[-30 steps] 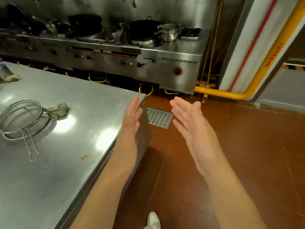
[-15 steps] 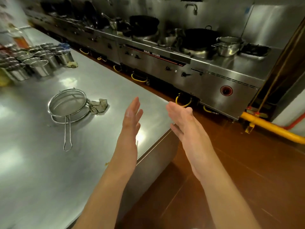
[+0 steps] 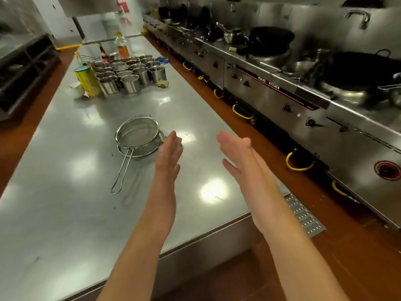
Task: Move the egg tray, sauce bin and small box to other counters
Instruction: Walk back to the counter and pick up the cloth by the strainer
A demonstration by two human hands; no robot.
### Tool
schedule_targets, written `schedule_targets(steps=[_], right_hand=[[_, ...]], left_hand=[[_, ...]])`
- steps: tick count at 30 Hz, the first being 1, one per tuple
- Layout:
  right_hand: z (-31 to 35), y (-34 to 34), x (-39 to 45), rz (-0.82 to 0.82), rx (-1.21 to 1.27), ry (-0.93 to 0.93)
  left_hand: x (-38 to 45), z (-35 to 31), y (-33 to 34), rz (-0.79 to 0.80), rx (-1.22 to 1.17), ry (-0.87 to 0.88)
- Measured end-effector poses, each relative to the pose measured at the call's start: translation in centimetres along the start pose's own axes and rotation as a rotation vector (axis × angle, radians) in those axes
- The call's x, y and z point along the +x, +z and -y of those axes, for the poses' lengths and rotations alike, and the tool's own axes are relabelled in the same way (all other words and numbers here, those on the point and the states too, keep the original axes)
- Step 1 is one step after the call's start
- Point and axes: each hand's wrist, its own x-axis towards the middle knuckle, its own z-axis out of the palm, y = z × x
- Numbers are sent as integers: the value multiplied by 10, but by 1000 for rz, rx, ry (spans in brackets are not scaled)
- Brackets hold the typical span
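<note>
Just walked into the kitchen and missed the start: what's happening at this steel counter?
A person holds both hands out, open and empty: left hand, right hand. Neither touches anything. A wire strainer lies on the steel counter, steel cups clustered farther back. No egg tray, sauce bin or box is recognisable.

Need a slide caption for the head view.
Both hands, left and right, open above steel counter near wire strainer.

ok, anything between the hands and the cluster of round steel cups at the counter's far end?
Yes: a round wire-mesh strainer with a long handle lies on the steel counter between the left hand and the steel cups. The right hand has bare counter ahead. No egg tray or small box in view.
</note>
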Motion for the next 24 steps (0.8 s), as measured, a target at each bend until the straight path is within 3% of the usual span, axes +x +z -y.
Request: schedule_targets(steps=[12, 24], right_hand=[[-22, -41, 100, 83, 56, 46], [-36, -47, 193, 7, 33, 76]], left_hand=[[78, 28, 23, -139, 34, 0], [189, 56, 34, -82, -49, -36]])
